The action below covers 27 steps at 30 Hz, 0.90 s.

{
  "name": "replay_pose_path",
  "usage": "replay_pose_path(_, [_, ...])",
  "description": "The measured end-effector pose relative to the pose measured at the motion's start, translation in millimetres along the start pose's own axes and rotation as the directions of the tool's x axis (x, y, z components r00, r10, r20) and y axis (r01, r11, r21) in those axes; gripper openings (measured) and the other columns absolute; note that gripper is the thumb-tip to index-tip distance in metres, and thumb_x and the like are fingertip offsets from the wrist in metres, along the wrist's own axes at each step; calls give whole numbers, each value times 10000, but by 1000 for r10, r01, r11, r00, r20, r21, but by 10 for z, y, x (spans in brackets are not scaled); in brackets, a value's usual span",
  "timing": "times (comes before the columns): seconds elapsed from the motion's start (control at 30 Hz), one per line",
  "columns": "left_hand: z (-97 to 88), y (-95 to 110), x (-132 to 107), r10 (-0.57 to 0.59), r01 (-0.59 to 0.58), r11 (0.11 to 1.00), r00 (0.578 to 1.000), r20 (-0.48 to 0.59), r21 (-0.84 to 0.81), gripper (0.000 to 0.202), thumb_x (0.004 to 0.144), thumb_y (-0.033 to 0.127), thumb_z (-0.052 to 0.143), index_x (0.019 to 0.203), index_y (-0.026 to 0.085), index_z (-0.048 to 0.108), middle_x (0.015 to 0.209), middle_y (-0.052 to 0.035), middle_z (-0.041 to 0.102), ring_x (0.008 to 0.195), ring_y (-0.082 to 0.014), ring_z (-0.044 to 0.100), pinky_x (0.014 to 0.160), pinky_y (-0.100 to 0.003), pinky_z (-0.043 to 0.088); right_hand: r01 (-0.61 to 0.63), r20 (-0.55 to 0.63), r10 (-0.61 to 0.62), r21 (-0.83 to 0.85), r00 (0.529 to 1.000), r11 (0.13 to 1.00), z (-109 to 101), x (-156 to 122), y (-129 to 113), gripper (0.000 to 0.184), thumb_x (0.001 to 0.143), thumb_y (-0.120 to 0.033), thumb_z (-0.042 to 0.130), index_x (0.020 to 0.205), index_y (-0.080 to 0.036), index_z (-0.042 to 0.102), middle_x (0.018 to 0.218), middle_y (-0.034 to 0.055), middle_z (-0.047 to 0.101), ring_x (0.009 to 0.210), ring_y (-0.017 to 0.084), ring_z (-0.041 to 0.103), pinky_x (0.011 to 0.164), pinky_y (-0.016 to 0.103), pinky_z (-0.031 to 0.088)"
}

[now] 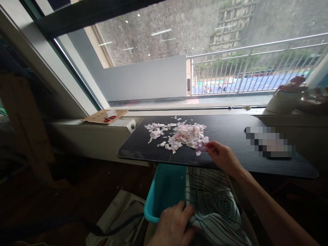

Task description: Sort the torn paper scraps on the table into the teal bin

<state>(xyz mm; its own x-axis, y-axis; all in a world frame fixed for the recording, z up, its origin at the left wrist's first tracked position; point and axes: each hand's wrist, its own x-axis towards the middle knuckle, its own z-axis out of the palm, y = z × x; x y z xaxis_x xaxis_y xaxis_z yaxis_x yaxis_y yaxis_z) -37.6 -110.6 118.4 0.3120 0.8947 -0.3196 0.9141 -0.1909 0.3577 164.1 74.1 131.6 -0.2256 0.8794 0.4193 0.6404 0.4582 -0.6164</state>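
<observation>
A spread heap of small white and pale pink paper scraps [187, 133] lies on the dark tabletop [143, 152]. At the heap's right edge, my right hand [221, 155] is closed, its fingertips pinching a pinkish, see-through scrap [200, 147]. Below the table edge stands a turquoise bin [156, 194], partly covered on its right by a white cloth with black wavy lines [217, 205]. My left hand [175, 222] is closed at the cloth's edge by the bin, thumb and forefinger gripping the fabric. Whether the bin's rim is also in that grip is hidden.
On the table's right lies a blurred-out object [269, 142]. Red-handled scissors [110, 119] rest on brown cardboard [94, 117] over the radiator [115, 133]. A white container [284, 99] stands on the windowsill, right. Beyond the window runs a metal railing [249, 71].
</observation>
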Motion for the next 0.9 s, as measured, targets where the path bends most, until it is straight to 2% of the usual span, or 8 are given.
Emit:
replay_pose_path(0.13, [-29, 34, -17, 2, -2, 1000, 1000, 7, 3, 281, 852, 273, 551, 1131, 239, 542, 1085, -60, 573, 986, -250, 572, 841, -372, 461, -50, -66, 45, -63, 997, 997, -100, -89, 1, 229, 828, -369, 521, 938, -218, 653, 759, 29, 701, 624, 166, 607, 596, 284, 460])
replay_pose_path(0.27, [-34, 37, -20, 0, 0, 1000, 1000, 5, 5, 285, 849, 256, 551, 1133, 235, 544, 1080, -61, 575, 978, -246, 574, 839, -365, 460, -70, -67, 65, -74, 996, 995, -142, -131, -11, 210, 825, -357, 517, 920, -225, 650, 735, 24, 692, 615, 168, 607, 587, 282, 456])
replay_pose_path(0.4, [-4, 10, -3, 5, -5, 1000, 1000, -9, 5, 253, 849, 253, 550, 1101, 234, 554, 1050, -55, 583, 952, -239, 576, 821, -355, 459, -101, -116, 87, -125, 989, 987, -175, -177, -19, 194, 819, -356, 526, 905, -233, 648, 729, 22, 688, 614, 171, 610, 581, 282, 450])
replay_pose_path(0.6, [-8, 23, -1, 1, -1, 1000, 1000, -29, -8, 236, 852, 249, 547, 1087, 242, 556, 1056, -45, 582, 940, -230, 576, 814, -354, 457, -97, -52, 92, -95, 994, 991, -239, -259, -45, 184, 837, -353, 512, 913, -234, 631, 758, 20, 695, 624, 166, 609, 590, 282, 453])
replay_pose_path(0.77, [-19, 35, -15, -5, 5, 1000, 1000, -10, 6, 251, 848, 245, 545, 1100, 241, 552, 1067, -50, 575, 966, -233, 567, 827, -351, 453, -61, -82, 53, -94, 995, 994, -217, -248, -17, 209, 847, -362, 507, 927, -229, 647, 765, 28, 700, 599, 158, 593, 579, 276, 458])
replay_pose_path(0.9, [-19, 30, 0, -22, 22, 999, 999, -30, 25, 291, 799, 147, 535, 1074, 238, 567, 1064, -52, 559, 960, -222, 559, 826, -340, 455, -2, -26, 1, -30, 1000, 1000, -181, -251, 11, 226, 860, -356, 496, 957, -224, 652, 828, 33, 714, 629, 157, 604, 610, 273, 479])
